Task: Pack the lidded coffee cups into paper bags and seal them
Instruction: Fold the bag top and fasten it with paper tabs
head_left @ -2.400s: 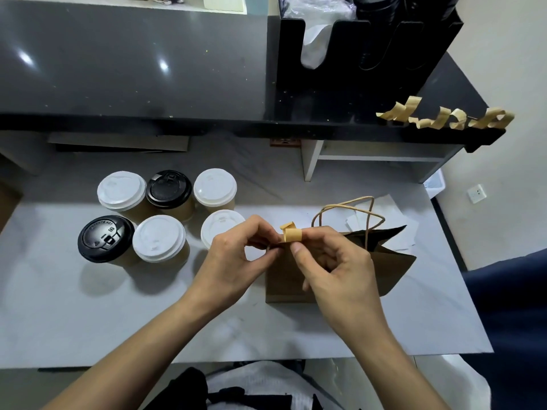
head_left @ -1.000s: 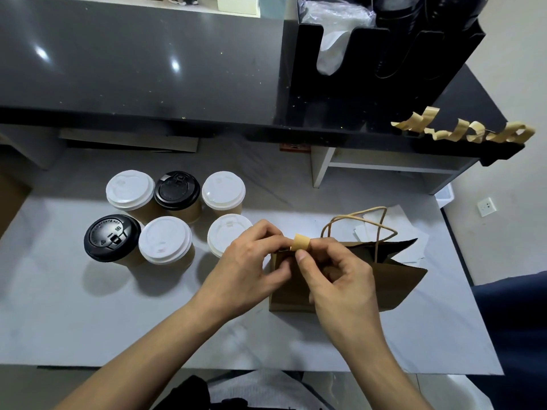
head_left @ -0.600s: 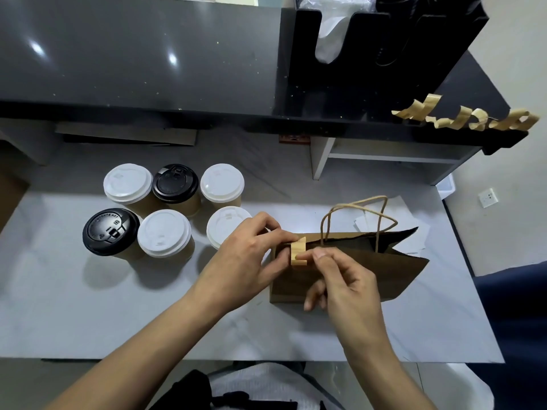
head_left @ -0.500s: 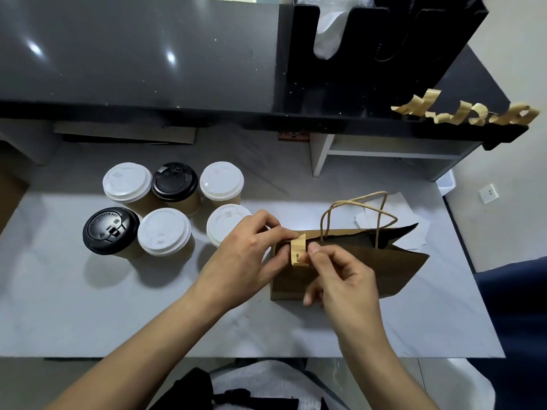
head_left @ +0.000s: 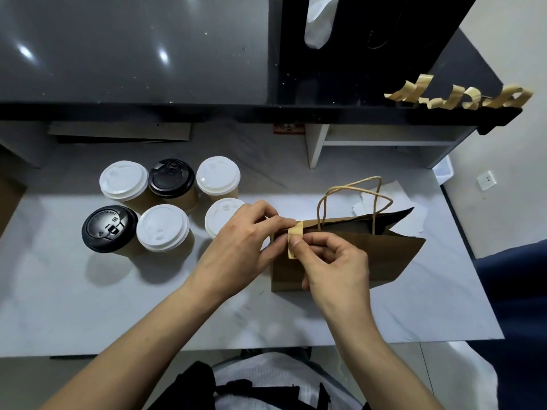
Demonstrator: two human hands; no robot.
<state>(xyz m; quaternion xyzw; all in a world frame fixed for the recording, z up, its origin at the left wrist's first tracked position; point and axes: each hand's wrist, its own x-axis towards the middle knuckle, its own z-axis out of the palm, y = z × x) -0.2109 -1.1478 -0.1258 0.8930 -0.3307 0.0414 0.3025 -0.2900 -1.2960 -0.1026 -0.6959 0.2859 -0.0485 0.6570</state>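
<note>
Centre of frame: left hand (head_left: pixel 236 247) fingers curled, pinching left end of paper bag (head_left: pixel 384 258) top edge, fingertip on upper end of tape strip (head_left: pixel 295 239). Right hand (head_left: pixel 334 264) fingers curled, thumb pressing tape strip onto bag front. Strip folded over bag rim. Bag upright on white table (head_left: pixel 88 306), mouth gaping toward right. Six lidded cups (head_left: pixel 165 226) clustered left of centre, near left hand.

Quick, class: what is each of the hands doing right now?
Left hand: pinching the top edge of the brown paper bag.
Right hand: pressing the tan tape strip onto it.
</note>
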